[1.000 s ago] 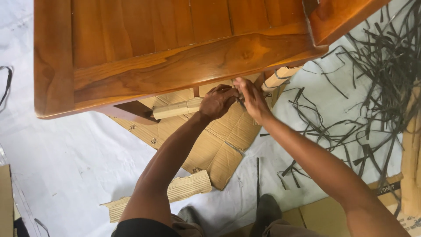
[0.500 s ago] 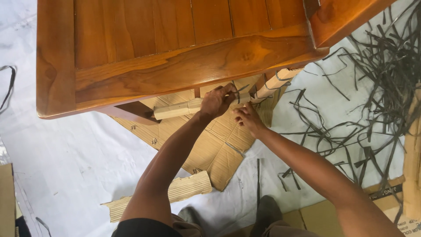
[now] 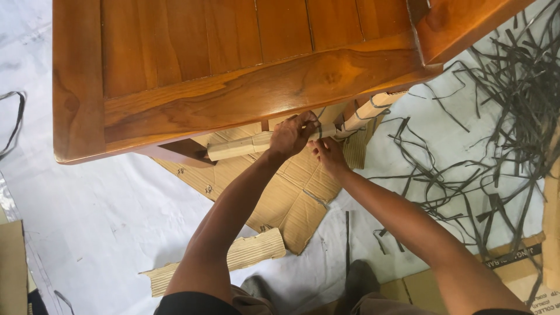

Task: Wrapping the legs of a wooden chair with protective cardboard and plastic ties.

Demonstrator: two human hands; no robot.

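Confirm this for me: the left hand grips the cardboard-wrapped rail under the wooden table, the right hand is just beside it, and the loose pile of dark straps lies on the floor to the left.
Not quite. The head view shows the pile of dark straps on the floor to the right, not the left. The rest stands: the left hand grips the cardboard-wrapped rail under the wooden table, and the right hand is just beside it.

Single head view, steep downward, close over wooden table (image 3: 245,64).

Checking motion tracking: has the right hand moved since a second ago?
Yes. The right hand dropped from the wooden table edge, down toward the cardboard sheet; the left hand stays on the wrapped rail.
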